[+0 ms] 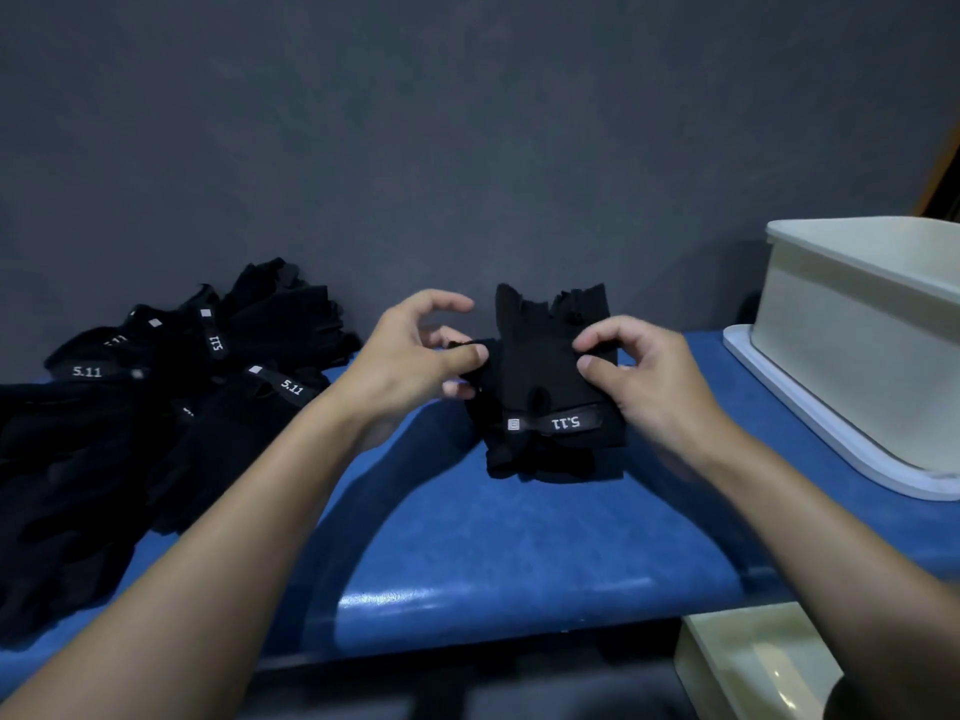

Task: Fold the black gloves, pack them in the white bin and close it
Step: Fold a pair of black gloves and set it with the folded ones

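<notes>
A black fingerless glove (545, 376) with a "5.11" wrist strap is held up over the blue padded bench (493, 537), its fingers pointing away from me. My left hand (415, 356) pinches its left edge between thumb and fingers. My right hand (639, 376) pinches its right edge. More black glove fabric lies bunched beneath the held glove. A pile of several black gloves (156, 407) lies at the left of the bench. The white bin (852, 356) stands open at the right, on top of its white lid (810, 428).
A dark grey wall (467, 148) rises right behind the bench. A pale cream box (748, 662) sits below the bench's front edge at the lower right. Bare blue bench surface shows between my forearms.
</notes>
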### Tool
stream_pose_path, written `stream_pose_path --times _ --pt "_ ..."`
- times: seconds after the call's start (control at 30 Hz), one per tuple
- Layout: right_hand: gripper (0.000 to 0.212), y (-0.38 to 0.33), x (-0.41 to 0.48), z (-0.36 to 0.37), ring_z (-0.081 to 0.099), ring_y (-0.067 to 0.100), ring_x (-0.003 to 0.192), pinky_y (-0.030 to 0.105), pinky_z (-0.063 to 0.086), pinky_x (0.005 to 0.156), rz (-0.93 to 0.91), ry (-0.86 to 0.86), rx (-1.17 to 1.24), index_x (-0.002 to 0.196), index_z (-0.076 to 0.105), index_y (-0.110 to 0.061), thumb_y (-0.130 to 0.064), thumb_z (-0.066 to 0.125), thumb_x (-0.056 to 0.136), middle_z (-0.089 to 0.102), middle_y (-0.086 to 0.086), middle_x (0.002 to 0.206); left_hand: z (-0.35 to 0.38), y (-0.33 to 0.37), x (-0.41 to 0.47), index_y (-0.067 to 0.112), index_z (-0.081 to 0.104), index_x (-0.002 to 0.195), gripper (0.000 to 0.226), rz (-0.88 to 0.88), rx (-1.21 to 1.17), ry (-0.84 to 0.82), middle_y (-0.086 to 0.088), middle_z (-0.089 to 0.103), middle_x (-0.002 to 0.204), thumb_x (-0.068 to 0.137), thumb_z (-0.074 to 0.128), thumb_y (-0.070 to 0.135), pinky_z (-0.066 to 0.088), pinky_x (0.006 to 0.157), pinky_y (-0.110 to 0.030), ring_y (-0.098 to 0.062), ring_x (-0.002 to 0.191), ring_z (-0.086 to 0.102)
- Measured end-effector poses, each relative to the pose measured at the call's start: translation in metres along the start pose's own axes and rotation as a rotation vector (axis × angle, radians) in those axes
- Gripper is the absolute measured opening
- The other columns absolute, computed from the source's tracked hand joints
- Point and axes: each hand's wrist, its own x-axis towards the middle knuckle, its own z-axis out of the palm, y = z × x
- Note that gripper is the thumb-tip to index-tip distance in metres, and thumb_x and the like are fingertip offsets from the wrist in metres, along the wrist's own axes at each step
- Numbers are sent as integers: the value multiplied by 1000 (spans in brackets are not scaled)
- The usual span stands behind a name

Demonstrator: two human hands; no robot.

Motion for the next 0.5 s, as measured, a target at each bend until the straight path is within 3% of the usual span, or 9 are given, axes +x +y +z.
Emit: stream_pose_path --times 0.07,0.17,0.27,0.37,0.5 --pt "24 0 0 4 69 15 71 30 58 68 106 -58 67 100 69 -22 -2 67 89 73 3 91 1 -4 4 11 56 118 35 38 -14 52 -9 57 79 90 64 -7 61 71 -39 -22 69 62" --pt "35 5 0 6 70 6 75 20 54 67 195 -152 20 119 63 -21 -11 72 87 73 0 101 4 -13 8 9 55 109 28 74 87 122 -9 60 80 89 63 -8 59 66 -36 -19 62 61" --pt "36 10 0 8 67 7 83 22 52 77 220 -208 -189 120 65 -22 -22 75 85 71 -4 101 4 -25 11 13 56 104 26 47 219 76 -16 64 92 88 66 -4 55 61 -28 -18 63 59" --pt "33 10 0 9 63 -1 73 16 47 69 202 -208 -223 117 66 -21 -24 75 85 69 -6 96 5 -34 10 22 60 103 25 57 364 15 -10 69 100 86 73 10 53 72 -34 -17 68 60" --pt "29 9 3 8 59 -8 59 7 43 56 247 -178 -145 111 64 -19 -20 75 85 66 -5 85 6 -36 8 22 70 96 15 83 460 -6 4 70 83 84 76 14 46 63 -19 -4 58 60"
